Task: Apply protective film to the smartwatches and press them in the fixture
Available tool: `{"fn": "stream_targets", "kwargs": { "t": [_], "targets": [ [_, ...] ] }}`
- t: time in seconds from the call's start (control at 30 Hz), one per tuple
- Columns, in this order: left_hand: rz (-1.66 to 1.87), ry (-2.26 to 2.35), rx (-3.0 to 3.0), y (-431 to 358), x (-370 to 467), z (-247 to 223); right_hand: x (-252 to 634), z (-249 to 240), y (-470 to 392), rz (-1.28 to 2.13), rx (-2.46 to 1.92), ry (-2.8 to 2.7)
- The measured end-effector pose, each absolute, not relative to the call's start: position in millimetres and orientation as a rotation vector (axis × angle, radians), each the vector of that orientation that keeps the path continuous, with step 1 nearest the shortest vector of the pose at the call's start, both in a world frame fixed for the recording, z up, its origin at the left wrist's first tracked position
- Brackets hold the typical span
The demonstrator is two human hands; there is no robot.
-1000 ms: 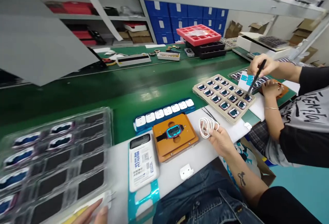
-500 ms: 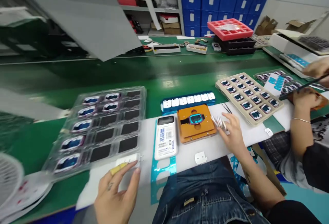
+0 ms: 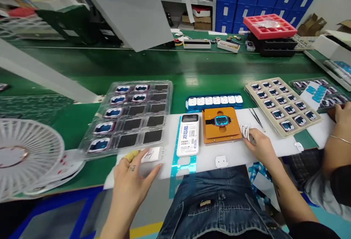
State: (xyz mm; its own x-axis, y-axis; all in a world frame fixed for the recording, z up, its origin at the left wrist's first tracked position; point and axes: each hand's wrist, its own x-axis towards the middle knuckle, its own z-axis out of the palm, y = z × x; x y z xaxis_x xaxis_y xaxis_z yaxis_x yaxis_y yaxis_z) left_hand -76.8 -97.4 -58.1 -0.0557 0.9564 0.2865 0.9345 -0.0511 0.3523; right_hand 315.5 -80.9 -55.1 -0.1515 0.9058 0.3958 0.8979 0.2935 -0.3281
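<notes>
My left hand (image 3: 131,178) is at the near edge of the white mat, its thumb and fingers apart. Its index finger reaches over the end of a white charger plug (image 3: 152,154) with two prongs; I cannot tell whether it touches. In my right hand (image 3: 259,145) is a bundled white cable (image 3: 245,132), pinched beside the orange fixture block (image 3: 208,131). A watch case with a blue-edged frame (image 3: 221,120) and a black strap piece lies on that block. Between my hands lies a white power bank (image 3: 188,140) with a dark display, over a blue film strip (image 3: 175,169).
A clear tray (image 3: 167,122) with watch frames is at left, a beige tray (image 3: 283,131) of frames at right. Tweezers (image 3: 257,118), a row of white pieces (image 3: 212,101) and a white plate (image 3: 221,161) lie nearby. A white fan (image 3: 33,151) stands left. A co-worker's arm (image 3: 336,144) is at right.
The view has shifted left, showing more of the fan. My left hand has come to the charger plug. My right hand still holds the cable beside the orange block, slightly lower.
</notes>
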Motion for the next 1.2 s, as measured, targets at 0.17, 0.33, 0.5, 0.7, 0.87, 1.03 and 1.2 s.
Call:
{"fn": "stream_targets", "kwargs": {
  "t": [0.17, 0.33, 0.5, 0.7, 0.87, 1.03, 1.2],
  "targets": [
    [0.604, 2.071, 2.302, -81.0, -79.7, -64.2, 316.6, -43.9, -87.7, 0.214, -1.601, -1.898],
    [0.467, 2.134, 2.300, -80.2, -74.0, -58.8, 320.1, -49.4, -89.6, 0.066, -1.604, -1.779],
    [0.604, 2.191, 2.077, -83.6, -66.8, -57.4, 323.4, -54.1, -87.1, 0.045, -1.659, -1.761],
    [0.598, 1.910, 1.929, -89.3, -81.6, -51.0, 323.8, -48.9, -88.5, 0.128, -1.598, -1.628],
    [0.569, 2.144, 1.827, -85.8, -71.0, -47.7, 325.2, -42.7, -88.8, 0.237, -1.631, -1.545],
    [0.540, 2.153, 2.016, -88.8, -43.9, -56.4, 328.6, -33.6, -80.3, 0.183, -1.614, -1.538],
    [0.653, 1.961, 2.025, -90.6, -43.8, -62.9, 338.9, -27.7, -72.8, 0.075, -1.588, -1.574]
  ]
}}
